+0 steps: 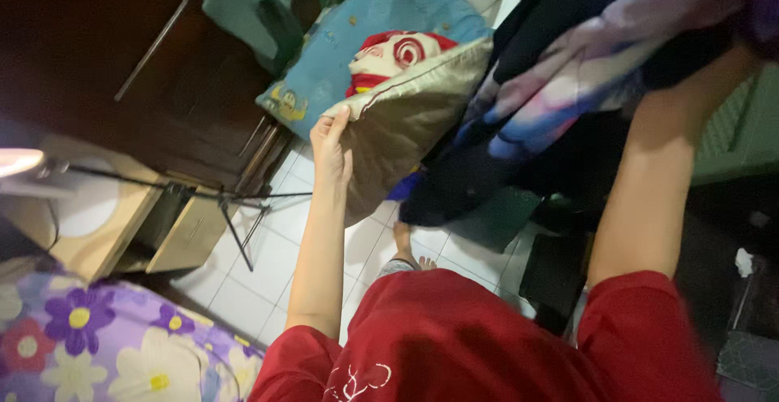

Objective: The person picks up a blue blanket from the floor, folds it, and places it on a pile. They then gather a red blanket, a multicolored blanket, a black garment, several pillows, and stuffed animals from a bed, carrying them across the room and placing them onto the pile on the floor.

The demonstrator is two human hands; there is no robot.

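My left hand (331, 149) pinches the corner of a beige satin pillow (406, 118), which hangs in front of me. My right arm (657, 183) reaches up to the top right, and the hand itself is buried in a bundle of dark blue, purple and pink fabric (568, 69), so the hand is hidden. Behind the beige pillow lie a red-and-white patterned cushion (393, 51) and a light blue pillow with small cartoon prints (357, 37). I wear a red shirt (454, 337).
A dark wooden cabinet (138, 69) fills the upper left. A tripod's black legs (231, 215) stand over white floor tiles (268, 264) by a light wooden drawer unit (178, 232). A floral purple bedsheet (105, 345) lies at the lower left. My bare foot (403, 248) rests on the tiles.
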